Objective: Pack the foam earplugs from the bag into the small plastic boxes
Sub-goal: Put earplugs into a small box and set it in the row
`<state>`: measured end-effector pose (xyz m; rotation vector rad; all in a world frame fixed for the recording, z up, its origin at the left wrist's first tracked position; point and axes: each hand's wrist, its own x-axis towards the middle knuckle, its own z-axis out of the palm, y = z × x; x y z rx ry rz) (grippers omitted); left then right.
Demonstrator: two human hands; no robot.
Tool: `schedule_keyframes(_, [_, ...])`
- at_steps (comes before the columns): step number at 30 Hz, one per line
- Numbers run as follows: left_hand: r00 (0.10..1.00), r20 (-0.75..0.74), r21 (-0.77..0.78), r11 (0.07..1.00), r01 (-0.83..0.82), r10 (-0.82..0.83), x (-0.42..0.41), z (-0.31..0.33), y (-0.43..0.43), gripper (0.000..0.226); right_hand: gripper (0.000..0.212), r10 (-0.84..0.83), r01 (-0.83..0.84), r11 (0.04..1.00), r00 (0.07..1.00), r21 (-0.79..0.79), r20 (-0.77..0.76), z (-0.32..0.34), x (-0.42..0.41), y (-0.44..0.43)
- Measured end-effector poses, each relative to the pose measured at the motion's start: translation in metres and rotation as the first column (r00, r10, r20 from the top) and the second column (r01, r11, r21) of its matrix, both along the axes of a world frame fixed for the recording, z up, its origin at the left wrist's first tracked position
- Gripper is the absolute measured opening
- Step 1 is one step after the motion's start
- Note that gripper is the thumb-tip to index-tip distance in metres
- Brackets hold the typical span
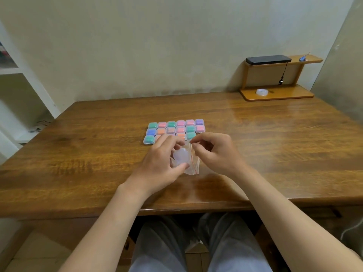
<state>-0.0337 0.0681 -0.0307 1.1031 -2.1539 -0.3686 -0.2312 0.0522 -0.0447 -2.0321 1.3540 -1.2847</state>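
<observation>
Several small clear plastic boxes (174,128) stand in three rows on the wooden table (98,146), each showing coloured foam earplugs inside: green, pink, orange, blue, purple. Just in front of them my left hand (161,163) holds a small clear box (179,157) with something pale purple inside, fingers curled round it. Beside it is a clear zip bag (193,163) with a red seal line. My right hand (214,152) pinches the bag's top edge between thumb and fingertips. The front row of boxes is partly hidden behind my fingers.
A wooden two-level shelf (279,93) stands at the table's back right, carrying a black device (268,59) on top and a roll of clear tape (262,92) below. White shelving (17,91) is on the left. My knees show under the table's front edge.
</observation>
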Motion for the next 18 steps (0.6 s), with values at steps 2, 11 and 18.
schedule_keyframes(2, [1.000,-0.026,-0.040,0.999,0.014,-0.015,-0.008,0.001,-0.003,0.053,0.016,0.087,-0.088,0.993,0.996,0.084,0.011,0.004,0.000,0.001])
schedule_keyframes(11, [0.928,-0.369,0.200,0.980,0.026,0.051,-0.019,0.001,-0.010,0.016,0.023,0.221,-0.262,0.954,0.943,0.144,0.248,0.006,-0.018,0.002])
schedule_keyframes(18, [0.945,-0.322,0.142,0.990,-0.018,0.063,-0.025,-0.001,-0.016,0.013,0.021,0.180,-0.281,0.942,0.884,0.182,0.433,-0.001,-0.010,-0.003])
